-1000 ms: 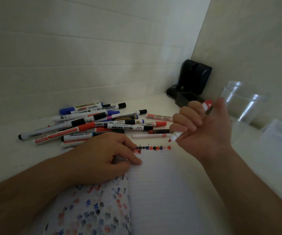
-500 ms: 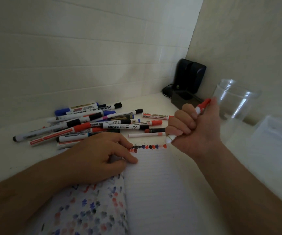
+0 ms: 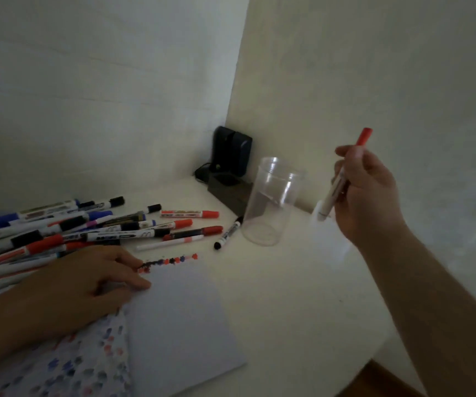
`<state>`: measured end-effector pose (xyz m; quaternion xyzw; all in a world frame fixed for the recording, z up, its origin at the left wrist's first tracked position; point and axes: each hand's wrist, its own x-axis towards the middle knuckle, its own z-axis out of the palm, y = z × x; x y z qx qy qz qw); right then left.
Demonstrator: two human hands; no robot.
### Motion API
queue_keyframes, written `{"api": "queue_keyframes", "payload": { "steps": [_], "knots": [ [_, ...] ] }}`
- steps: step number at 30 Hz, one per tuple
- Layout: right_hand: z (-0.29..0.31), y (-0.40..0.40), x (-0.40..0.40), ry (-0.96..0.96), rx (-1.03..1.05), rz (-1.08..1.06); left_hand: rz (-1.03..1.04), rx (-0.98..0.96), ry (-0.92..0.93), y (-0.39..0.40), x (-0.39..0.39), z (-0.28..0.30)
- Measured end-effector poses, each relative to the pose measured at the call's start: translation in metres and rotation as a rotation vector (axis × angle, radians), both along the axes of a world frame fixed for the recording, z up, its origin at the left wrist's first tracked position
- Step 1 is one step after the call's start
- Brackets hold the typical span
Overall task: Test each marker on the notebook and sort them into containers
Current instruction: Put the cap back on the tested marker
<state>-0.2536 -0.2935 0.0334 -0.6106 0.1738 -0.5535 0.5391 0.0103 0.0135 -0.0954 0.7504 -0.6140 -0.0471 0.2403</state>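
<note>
Right hand (image 3: 370, 193) grips a slim red-capped marker (image 3: 342, 179) beside the clear cylindrical cup (image 3: 271, 202); left hand (image 3: 87, 285), fingers relaxed, presses the notebook (image 3: 185, 319).

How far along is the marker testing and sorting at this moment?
Done: a row of test marks on the notebook. In hand: the right hand holds a red-capped marker up beside the clear cup, which looks empty. Left: the marker pile.

left hand (image 3: 87, 282) rests flat; right hand (image 3: 365, 190) raised, fingers curled.
</note>
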Motion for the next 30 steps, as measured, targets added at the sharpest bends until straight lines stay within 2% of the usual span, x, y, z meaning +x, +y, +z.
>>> {"api": "queue_keyframes", "payload": {
  "steps": [3,5,8,11,14,19,21,24,25,27,28,30],
  "knots": [
    [0.004,-0.041,-0.049,0.055,-0.049,-0.318,0.025,-0.009,0.009,-0.004,0.0,-0.004],
    [-0.008,-0.055,-0.059,0.149,-0.052,-0.426,0.045,-0.015,0.038,-0.006,-0.004,-0.001],
    [-0.036,-0.064,-0.059,0.375,-0.07,-0.472,0.047,-0.011,0.017,-0.007,-0.01,0.008],
    [-0.047,-0.057,-0.053,0.601,-0.119,-0.5,0.037,-0.015,-0.103,-0.012,-0.012,0.008],
    [-0.045,-0.048,-0.048,0.704,-0.165,-0.527,0.0,0.037,-0.244,-0.02,-0.031,0.016],
    [-0.044,-0.042,-0.045,0.8,-0.225,-0.519,-0.12,0.075,-0.255,-0.029,-0.063,0.021],
    [-0.042,-0.037,-0.041,0.812,-0.36,-0.592,-0.12,0.078,-0.246,-0.03,-0.063,0.02],
    [-0.039,-0.018,-0.025,0.692,-0.712,-0.728,-0.115,0.075,-0.234,-0.028,-0.061,0.017],
    [-0.038,-0.008,-0.015,0.637,-0.795,-0.729,-0.122,0.069,-0.236,-0.028,-0.06,0.018],
    [-0.04,0.018,0.011,0.615,-0.867,-0.595,-0.128,0.052,-0.212,-0.027,-0.06,0.018],
    [-0.043,0.031,0.026,0.683,-0.878,-0.478,-0.127,0.043,-0.182,-0.027,-0.059,0.018],
    [-0.061,0.052,0.057,0.982,-0.874,-0.223,-0.118,0.019,-0.123,-0.024,-0.055,0.016]
  ]
}}
